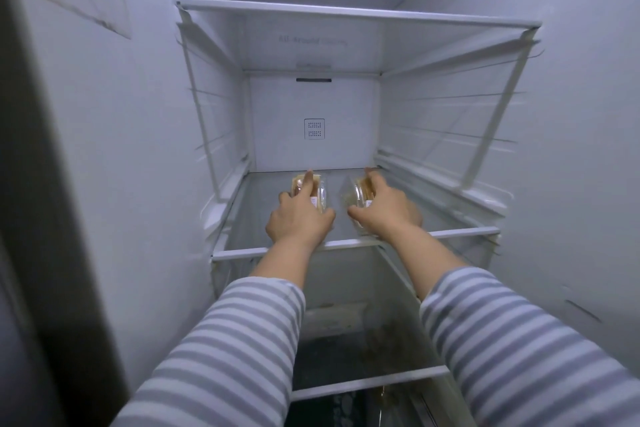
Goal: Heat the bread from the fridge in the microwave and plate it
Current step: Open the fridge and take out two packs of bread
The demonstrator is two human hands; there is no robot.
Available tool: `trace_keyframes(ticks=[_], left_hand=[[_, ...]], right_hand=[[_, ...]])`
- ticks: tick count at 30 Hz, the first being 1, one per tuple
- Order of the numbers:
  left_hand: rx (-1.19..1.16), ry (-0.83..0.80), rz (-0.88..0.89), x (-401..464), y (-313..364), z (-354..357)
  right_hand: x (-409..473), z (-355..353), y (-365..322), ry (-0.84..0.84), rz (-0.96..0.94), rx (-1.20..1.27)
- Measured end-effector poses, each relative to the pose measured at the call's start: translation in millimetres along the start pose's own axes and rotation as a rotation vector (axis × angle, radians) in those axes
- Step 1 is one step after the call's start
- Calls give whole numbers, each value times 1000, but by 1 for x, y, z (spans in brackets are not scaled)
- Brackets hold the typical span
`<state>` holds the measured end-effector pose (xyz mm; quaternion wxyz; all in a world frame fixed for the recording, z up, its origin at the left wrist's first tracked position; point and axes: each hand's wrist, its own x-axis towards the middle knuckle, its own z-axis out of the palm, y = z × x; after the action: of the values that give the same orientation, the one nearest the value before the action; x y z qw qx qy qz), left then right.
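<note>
Bread packs (320, 192) under both hands (299, 218) — fridge shelf (460, 233).

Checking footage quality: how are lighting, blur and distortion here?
Head view: dim, bluish, even light; wide-angle bending of the shelf edges; motion smear at the side walls; both hands, left and right, and the bread packs look soft.

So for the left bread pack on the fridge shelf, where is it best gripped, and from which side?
Probably across its two long sides, coming from the open front and above. The left pack lies flat on the glass shelf, its long axis running front to back, with a free gap to the right pack. The left hand already lies over it, forefinger straight along the top.
</note>
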<state>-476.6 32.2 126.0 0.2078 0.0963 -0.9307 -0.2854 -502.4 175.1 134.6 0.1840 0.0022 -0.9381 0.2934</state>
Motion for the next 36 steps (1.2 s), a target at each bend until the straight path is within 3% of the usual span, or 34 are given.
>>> trace_keyframes(ticks=[8,15,21,27,36], left_hand=[[-81,118,-9,-44,9,-29],[-121,182,-28,-154,13,-45],[-72,170,-49,-285,-7,-50],[-42,88,-198,-410,-46,-52],[71,152,-380,-531,-137,-124]], right_hand=[[-39,-31,3,45,4,114],[-140,-52,26,60,-33,125],[-261,-66,57,-22,-48,104],[-377,-60,73,-193,-75,40],[-498,-23,7,-367,-171,-4]])
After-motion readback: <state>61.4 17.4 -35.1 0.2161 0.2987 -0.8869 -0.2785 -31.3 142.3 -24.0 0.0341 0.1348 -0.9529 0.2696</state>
